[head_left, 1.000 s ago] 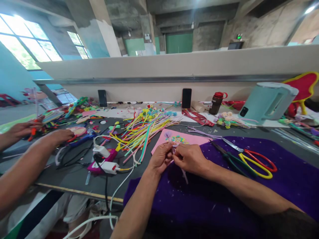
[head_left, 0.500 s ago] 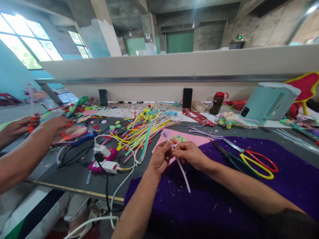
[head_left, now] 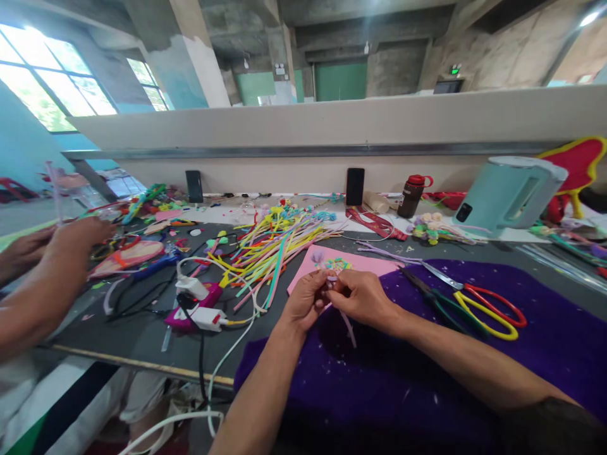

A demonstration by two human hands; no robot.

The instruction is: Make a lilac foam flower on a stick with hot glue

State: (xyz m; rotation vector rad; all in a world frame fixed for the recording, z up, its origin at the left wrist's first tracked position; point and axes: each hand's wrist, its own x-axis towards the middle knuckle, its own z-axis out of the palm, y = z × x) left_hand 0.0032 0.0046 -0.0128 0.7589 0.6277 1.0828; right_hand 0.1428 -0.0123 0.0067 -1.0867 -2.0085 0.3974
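Both hands meet over the near edge of a pink sheet (head_left: 301, 270). My left hand (head_left: 308, 298) is closed, its fingertips pinching a pale lilac pipe cleaner (head_left: 349, 330). My right hand (head_left: 365, 296) is closed on the same pipe cleaner, thumb and fingers bent against the left fingertips. One end of the stem hangs down below the hands, over the dark purple cloth (head_left: 379, 392). A fuzzy purple tuft (head_left: 317, 256) shows just beyond the left fingers. Behind the hands lies a small yellow and green piece (head_left: 339, 263) on the sheet.
Red-and-yellow-handled scissors (head_left: 493, 309) and dark green pliers (head_left: 443, 303) lie right of my hands. Left are a pile of coloured pipe cleaners (head_left: 270, 253) and a power strip (head_left: 194, 309) with cables. A co-worker's arm (head_left: 47, 278) reaches in. A kettle (head_left: 509, 196) stands back right.
My right hand has turned and drawn its fingers in closer around the left fingertips. The hanging end of the pipe cleaner looks shorter. The co-worker's hands have moved left.
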